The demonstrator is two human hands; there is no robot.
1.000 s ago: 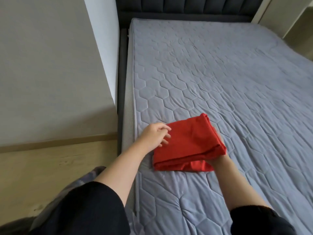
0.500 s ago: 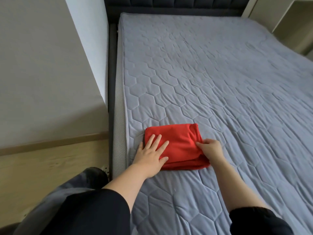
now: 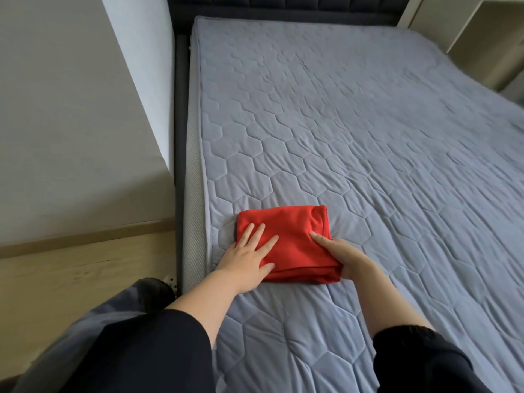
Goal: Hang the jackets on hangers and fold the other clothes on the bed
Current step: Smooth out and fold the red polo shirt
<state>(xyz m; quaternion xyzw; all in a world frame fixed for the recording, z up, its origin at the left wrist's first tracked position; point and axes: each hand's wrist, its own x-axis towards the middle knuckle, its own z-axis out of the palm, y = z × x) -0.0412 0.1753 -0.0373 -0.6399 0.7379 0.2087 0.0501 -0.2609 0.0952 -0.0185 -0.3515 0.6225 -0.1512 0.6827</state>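
Note:
A red garment (image 3: 292,231), folded into a small thick rectangle, lies near the left edge of the grey quilted bed (image 3: 368,131). My left hand (image 3: 246,258) presses flat on its left part with straight, spread fingers. My right hand (image 3: 343,258) grips the garment's near right corner, thumb on top and fingers hidden under the fold.
A dark bed frame rail (image 3: 179,165) runs along the mattress's left side, with a grey wall (image 3: 71,123) and wooden floor (image 3: 85,268) beyond it. The dark padded headboard (image 3: 283,4) stands at the back. A pale cabinet (image 3: 487,38) sits at the back right.
One second ago the red garment was lifted at its right end; it now lies flat on the bed. My left hand went from curled at its edge to flat on top.

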